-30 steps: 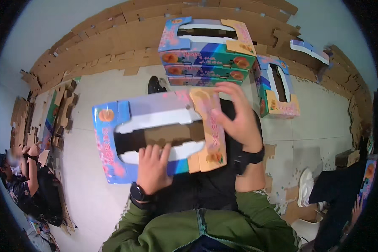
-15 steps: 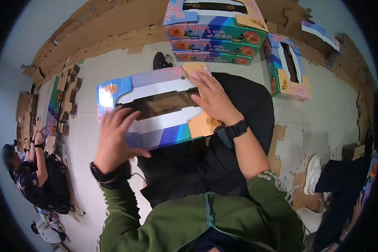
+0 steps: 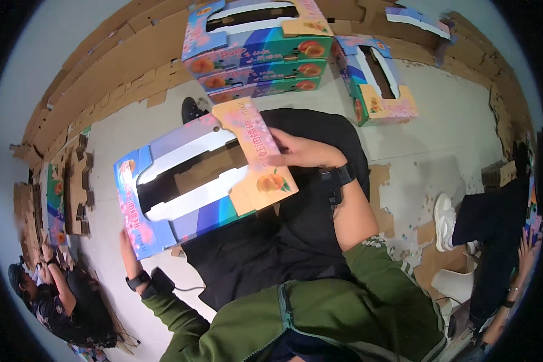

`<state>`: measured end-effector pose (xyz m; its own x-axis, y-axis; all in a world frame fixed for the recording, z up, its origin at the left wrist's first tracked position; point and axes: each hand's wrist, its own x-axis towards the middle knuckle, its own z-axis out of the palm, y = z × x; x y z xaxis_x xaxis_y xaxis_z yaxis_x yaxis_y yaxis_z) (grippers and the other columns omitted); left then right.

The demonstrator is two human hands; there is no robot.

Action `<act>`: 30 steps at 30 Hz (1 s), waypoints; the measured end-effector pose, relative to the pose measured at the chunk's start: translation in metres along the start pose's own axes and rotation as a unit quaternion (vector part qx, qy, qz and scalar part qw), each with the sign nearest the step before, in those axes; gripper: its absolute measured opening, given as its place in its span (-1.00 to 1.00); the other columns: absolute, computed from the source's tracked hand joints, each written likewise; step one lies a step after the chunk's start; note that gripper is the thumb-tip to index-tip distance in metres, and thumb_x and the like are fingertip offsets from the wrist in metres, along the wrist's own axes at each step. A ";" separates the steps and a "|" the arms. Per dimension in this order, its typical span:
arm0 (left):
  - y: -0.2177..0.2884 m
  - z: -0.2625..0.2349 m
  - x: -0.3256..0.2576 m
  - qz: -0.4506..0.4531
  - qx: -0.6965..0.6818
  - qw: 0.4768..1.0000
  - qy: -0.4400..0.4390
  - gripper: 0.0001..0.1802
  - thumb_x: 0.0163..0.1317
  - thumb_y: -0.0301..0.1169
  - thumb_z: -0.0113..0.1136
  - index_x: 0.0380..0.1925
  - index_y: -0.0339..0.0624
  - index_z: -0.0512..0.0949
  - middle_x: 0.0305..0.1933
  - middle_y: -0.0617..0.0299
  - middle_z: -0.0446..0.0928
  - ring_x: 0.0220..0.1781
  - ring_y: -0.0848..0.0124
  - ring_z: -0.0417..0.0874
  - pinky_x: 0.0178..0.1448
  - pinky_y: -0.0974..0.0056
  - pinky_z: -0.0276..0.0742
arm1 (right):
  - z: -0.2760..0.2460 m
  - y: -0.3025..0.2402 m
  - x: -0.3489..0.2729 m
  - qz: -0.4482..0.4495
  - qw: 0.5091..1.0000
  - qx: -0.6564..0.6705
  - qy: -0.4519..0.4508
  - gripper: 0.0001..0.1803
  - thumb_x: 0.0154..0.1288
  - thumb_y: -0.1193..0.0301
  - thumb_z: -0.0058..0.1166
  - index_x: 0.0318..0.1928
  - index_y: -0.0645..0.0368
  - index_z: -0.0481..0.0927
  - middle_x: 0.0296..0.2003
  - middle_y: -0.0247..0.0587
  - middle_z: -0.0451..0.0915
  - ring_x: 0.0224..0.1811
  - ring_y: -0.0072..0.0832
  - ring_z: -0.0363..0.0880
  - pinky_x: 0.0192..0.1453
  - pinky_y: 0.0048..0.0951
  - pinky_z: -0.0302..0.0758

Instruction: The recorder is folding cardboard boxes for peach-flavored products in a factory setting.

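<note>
A colourful cardboard fruit box sits tilted above my lap, its open top slot showing a brown inside. The printed blue and pink panel is at its left end, the orange one with fruit pictures at its right. My right hand grips the right end, thumb against the orange panel and the other fingers partly out of sight. At the near left corner, my left hand holds the other end from outside. Most of its fingers are hidden behind the box.
Several similar boxes form a stack ahead, and another box stands to its right on the pale floor. Flattened cardboard lines the walls. A person works at the left; another person's white shoe is at the right.
Both hands have moved from the top flaps to the box's two ends. The box has turned, its left end coming nearer me, and its right end panel now faces up more.
</note>
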<state>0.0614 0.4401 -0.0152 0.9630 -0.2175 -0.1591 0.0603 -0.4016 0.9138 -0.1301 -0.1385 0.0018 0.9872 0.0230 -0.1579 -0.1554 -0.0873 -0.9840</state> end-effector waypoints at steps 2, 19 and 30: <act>-0.014 0.026 -0.012 -0.046 -0.247 0.961 -0.114 -0.31 0.53 0.07 -0.15 0.42 -0.21 0.23 0.36 0.15 0.40 0.36 0.30 0.43 0.44 0.14 0.31 | -0.007 0.000 -0.010 -0.019 0.996 -0.057 -0.067 0.24 0.22 -0.18 0.27 0.55 0.28 -0.18 0.41 0.15 0.25 0.45 -0.27 0.27 0.48 -0.39 0.20; 0.068 0.144 0.011 0.175 -0.528 0.829 -0.059 -0.24 0.46 0.21 -0.22 0.40 -0.14 0.27 0.39 0.12 0.38 0.37 0.19 0.41 0.46 0.02 0.29 | 0.032 -0.050 -0.084 -0.006 0.862 0.462 0.207 -0.39 0.32 0.24 0.14 0.26 0.35 0.38 0.06 -0.02 0.61 0.06 -0.30 0.65 0.24 -0.28 0.54; 0.098 0.244 0.025 0.057 -0.308 0.930 -0.192 -0.23 0.56 0.15 -0.44 -0.23 -0.33 0.57 -0.21 0.07 0.62 -0.15 0.32 0.60 0.08 0.25 0.43 | -0.026 -0.079 -0.195 -0.193 0.630 0.120 0.743 -0.33 0.38 -0.08 -0.06 0.30 0.10 0.35 0.22 -0.09 0.47 0.22 -0.14 0.50 0.25 -0.06 0.50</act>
<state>0.0274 0.1780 -0.0208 0.8146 -0.5767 -0.0626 0.2170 0.2027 0.9549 -0.3098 -0.1619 0.1123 -0.1295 -0.9764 0.1727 0.2811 -0.2032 -0.9379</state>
